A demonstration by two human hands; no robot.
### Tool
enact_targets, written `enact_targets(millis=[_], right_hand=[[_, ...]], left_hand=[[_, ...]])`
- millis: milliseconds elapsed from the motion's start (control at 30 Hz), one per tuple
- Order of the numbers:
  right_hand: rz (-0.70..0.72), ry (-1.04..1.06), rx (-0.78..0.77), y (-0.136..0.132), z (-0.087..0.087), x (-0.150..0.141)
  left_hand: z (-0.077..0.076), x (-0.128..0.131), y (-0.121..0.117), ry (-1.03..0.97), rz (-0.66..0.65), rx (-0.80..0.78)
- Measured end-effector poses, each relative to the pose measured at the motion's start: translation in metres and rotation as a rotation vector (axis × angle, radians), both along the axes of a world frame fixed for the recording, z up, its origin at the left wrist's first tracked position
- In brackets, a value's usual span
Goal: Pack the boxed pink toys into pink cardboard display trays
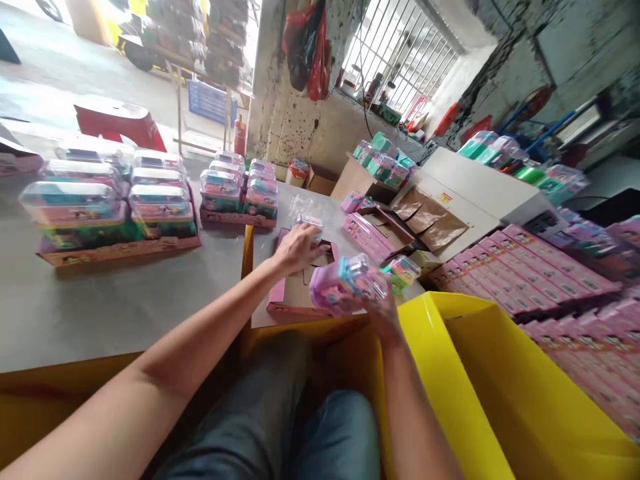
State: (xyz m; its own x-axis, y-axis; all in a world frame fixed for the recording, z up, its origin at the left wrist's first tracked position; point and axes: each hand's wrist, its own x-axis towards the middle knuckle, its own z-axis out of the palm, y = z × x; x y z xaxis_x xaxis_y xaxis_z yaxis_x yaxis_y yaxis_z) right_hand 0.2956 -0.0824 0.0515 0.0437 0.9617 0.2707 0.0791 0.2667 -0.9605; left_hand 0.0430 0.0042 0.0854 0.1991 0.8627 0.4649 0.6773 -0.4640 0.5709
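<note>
Grasping a purple pack (326, 288) with clear plastic in the right grip (383, 312), with fingers closed about its right end. Holding it raised and tilted over the right side of an open pink tray (297, 309), set on the grey desk (215, 287). Too blurred to read in its print. Reaching with the left grip (299, 248) over the far end of the same tray, with fingers curved close to a clear-topped pack (310, 220). Cannot tell whether grasping that pack or merely touching it. Recorded on the desk, left of the open tray: a far-left filled tray (125, 252) and a nearer filled tray (237, 219), both loaded with clear-lidded cases. Recorded to the right: a green-and-yellow pack (401, 275), stacked pink boxes (525, 267) and a yellow bin (420, 333), just beside the right forearm.
</note>
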Motion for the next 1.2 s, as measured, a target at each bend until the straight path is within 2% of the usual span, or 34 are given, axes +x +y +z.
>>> enact_targets(millis=[67, 133, 200, 300, 400, 500, 567, 633, 733, 867, 1000, 1200], right_hand=[[-0.004, -0.076, 0.048, 0.034, 0.000, -0.015], [0.000, -0.117, 0.055, 0.059, -0.008, -0.025], [0.017, -0.155, 0.029, 0.074, -0.019, -0.030], [0.086, -0.292, -0.056, 0.084, -0.026, -0.028], [0.043, -0.548, -0.051, 0.096, -0.011, -0.024], [-0.018, -0.781, 0.086, 0.124, 0.019, -0.033], [0.021, -0.930, 0.165, 0.149, 0.038, -0.050], [0.100, -1.079, 0.177, 0.176, 0.049, -0.071], [0.212, -1.224, 0.096, 0.210, 0.051, -0.098], [0.242, -1.205, -0.060, 0.236, 0.035, -0.116], [0.209, -1.084, -0.045, 0.242, 0.021, -0.125], [0.140, -1.032, -0.058, 0.240, 0.011, -0.132]], left_hand=[[-0.007, -0.007, 0.029, 0.162, 0.205, -0.113], [-0.023, -0.014, 0.042, 0.256, 0.329, -0.282], [-0.042, -0.022, 0.046, 0.289, 0.363, -0.422], [-0.063, -0.032, 0.045, 0.277, 0.335, -0.521], [-0.073, -0.037, 0.048, 0.249, 0.341, -0.562], [-0.078, -0.036, 0.055, 0.233, 0.399, -0.595], [-0.082, -0.035, 0.057, 0.227, 0.432, -0.596], [-0.087, -0.035, 0.058, 0.220, 0.448, -0.584], [-0.094, -0.036, 0.056, 0.171, 0.479, -0.568], [-0.098, -0.038, 0.055, 0.114, 0.493, -0.548], [-0.100, -0.037, 0.057, 0.106, 0.495, -0.529], [-0.095, -0.034, 0.048, 0.145, 0.459, -0.525]])
